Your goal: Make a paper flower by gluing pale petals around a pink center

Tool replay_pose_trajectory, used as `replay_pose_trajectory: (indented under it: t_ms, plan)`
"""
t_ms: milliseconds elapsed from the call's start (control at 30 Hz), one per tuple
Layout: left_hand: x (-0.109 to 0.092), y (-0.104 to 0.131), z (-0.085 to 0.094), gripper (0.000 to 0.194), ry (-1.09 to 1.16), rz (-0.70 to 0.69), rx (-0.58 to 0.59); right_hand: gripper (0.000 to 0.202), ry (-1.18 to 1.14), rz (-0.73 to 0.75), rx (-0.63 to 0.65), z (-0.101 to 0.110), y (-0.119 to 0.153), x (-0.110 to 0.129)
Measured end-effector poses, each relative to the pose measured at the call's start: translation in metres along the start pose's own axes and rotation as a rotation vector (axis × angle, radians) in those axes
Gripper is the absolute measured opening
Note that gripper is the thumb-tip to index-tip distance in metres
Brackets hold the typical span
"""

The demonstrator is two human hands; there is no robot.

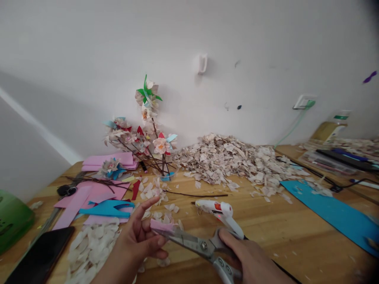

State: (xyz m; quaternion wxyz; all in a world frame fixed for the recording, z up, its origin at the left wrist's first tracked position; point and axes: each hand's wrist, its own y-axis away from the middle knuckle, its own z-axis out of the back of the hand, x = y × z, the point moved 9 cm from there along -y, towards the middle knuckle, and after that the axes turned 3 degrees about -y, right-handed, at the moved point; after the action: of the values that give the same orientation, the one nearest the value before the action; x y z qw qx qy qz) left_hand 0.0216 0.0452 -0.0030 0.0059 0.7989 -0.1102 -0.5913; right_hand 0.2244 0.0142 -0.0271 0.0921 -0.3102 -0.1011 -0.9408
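Note:
Between the thumb and fingers of my left hand (140,234) is a small strip of pink paper (162,225), with the index finger raised. My right hand (247,252) is closed around the handles of a pair of grey metal scissors (197,244). The scissor blades reach left to the pink strip, touching or overlapping it; I cannot tell whether they are cutting. Just behind the scissors lies a white hot glue gun (217,209) with a red light on it. Pale dried petals (91,248) are spread beside my left wrist.
Flower branches (161,146) stand against the wall. A large heap of dried flakes (231,157) lies at the back. Pink sheets (106,158), blue cut paper (103,209) and a black phone (41,256) are at left. At right lie a blue sheet (334,213) and a bottle (330,128).

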Motion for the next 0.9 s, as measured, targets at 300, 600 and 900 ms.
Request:
replay_pose_trajectory:
  t_ms: [300,600,900]
  plan:
    - [-0.002,-0.001,-0.001,0.088,0.007,0.016,0.014,0.021,0.003,0.028,-0.028,0.001,0.004,-0.007]
    - [0.001,-0.002,0.002,0.091,-0.036,0.021,0.005,0.048,-0.011,0.042,-0.033,0.000,0.005,-0.009]
    - [0.000,0.000,0.003,0.087,-0.036,0.027,-0.005,0.026,-0.005,0.046,-0.008,0.004,0.005,0.007]
